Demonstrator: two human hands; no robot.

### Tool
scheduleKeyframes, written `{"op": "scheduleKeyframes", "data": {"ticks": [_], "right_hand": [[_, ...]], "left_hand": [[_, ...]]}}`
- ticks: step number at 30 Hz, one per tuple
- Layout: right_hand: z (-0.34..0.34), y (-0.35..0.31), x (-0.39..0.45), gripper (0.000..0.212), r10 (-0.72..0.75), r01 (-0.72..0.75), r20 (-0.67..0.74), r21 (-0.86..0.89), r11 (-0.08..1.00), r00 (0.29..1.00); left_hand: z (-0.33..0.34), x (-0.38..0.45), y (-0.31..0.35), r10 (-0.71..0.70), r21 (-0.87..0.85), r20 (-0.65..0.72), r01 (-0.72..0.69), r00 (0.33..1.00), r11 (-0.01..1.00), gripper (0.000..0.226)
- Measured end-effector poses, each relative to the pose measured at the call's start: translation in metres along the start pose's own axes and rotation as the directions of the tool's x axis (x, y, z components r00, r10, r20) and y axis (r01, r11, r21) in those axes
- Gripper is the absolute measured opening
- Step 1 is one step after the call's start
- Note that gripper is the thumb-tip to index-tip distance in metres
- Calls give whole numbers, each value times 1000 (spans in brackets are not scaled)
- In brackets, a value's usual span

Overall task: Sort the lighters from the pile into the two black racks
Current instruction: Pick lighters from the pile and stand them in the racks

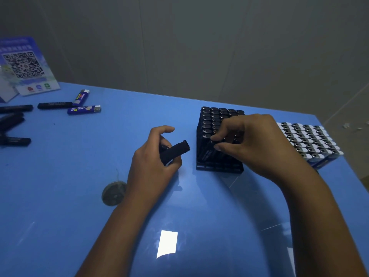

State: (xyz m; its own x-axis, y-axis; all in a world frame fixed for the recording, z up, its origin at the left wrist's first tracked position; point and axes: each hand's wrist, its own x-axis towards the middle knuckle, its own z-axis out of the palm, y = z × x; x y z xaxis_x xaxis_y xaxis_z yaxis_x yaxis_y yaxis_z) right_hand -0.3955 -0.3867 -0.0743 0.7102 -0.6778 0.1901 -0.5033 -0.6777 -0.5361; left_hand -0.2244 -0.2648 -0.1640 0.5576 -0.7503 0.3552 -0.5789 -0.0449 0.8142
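Note:
A black rack (217, 167) stands mid-table, filled with rows of upright black lighters (209, 120). My right hand (249, 144) hovers over its near rows and pinches the top of one black lighter (213, 145) standing in the rack. Left of the rack, my left hand (153, 162) grips black lighters (175, 150), one pointing up and right. A second rack (325, 163) at the right edge holds several blue lighters with silver and white tops (309, 140). Loose lighters lie far left: two blue ones (83, 109) and several black ones (55, 105).
A stand-up card with a QR code (26, 66) sits at the back left corner. A round grey disc (113, 193) lies on the blue table (69, 196) beside my left wrist. The table's right edge runs just past the second rack.

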Motion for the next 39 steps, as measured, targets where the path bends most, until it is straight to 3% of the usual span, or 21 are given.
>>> {"op": "scheduleKeyframes", "data": {"ticks": [14, 21, 27, 39], "right_hand": [[10, -5, 5, 22, -21, 25, 35, -121, 992, 999], [8, -12, 3, 19, -22, 24, 80, -26, 999, 997], [9, -23, 0, 18, -47, 24, 122, 188, 982, 991], [20, -29, 1, 18, -103, 61, 169, 234, 970, 980]], "left_hand": [[1, 0, -1, 18, 11, -1, -18, 1000, 1000, 53], [2, 1, -2, 33, 8, -4, -33, 999, 999, 53], [2, 1, -2, 46, 3, -3, -46, 999, 999, 51], [4, 1, -3, 61, 9, 19, -61, 998, 998, 56]]}}
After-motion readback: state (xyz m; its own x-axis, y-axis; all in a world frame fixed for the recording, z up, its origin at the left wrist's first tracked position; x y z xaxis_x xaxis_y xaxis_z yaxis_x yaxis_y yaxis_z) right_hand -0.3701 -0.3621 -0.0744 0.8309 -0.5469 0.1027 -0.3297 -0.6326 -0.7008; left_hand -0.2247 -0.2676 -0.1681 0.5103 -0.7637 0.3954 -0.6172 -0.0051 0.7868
